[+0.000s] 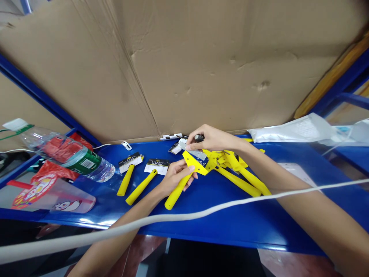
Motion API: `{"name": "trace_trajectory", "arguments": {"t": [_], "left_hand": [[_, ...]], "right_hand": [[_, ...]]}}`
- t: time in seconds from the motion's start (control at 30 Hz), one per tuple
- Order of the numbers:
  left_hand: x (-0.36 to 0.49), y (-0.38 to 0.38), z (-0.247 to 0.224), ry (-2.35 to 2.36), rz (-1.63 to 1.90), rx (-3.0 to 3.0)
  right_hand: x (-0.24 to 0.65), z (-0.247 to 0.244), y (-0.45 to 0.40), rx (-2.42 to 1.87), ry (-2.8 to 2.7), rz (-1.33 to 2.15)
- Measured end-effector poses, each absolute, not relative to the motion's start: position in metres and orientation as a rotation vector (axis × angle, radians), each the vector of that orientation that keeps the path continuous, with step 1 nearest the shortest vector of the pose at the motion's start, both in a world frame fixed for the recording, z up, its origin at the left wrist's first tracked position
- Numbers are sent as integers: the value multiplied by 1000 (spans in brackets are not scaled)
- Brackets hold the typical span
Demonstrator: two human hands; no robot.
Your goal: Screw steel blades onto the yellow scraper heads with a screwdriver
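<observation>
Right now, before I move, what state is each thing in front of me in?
Left hand: closed around a yellow plastic grip.
Right hand: resting on a small dark object, partly hidden.
Two separate yellow plastic handles: lying on the blue metal shelf.
Clear plastic water bottle: on its side, green-labelled.

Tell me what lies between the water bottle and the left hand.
In the head view, two yellow handles and two printed cards lie between the water bottle and left hand.
</observation>
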State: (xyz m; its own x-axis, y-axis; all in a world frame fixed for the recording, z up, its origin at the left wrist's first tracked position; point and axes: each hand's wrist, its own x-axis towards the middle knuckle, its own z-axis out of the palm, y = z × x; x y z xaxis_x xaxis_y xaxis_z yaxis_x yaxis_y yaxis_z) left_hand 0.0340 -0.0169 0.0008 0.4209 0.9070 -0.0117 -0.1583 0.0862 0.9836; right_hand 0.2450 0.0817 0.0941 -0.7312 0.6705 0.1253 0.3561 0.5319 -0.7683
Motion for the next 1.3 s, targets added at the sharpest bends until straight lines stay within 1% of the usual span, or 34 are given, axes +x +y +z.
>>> {"name": "trace_trajectory", "arguments": {"t": [0.37,0.87,1.17,1.3], "left_hand": [[35,-17,3,790,908,1216],[33,-17,1,798,868,1242],[32,-14,1,820,1037,1158],[33,-12,1,830,1097,1099]], "right_hand": [[245,91,85,-767,-2367,964],[245,89,87,-777,-2387,965],[242,87,83,-754,-2389,1107],[241,85,83,-700,-2385,1119]]}}
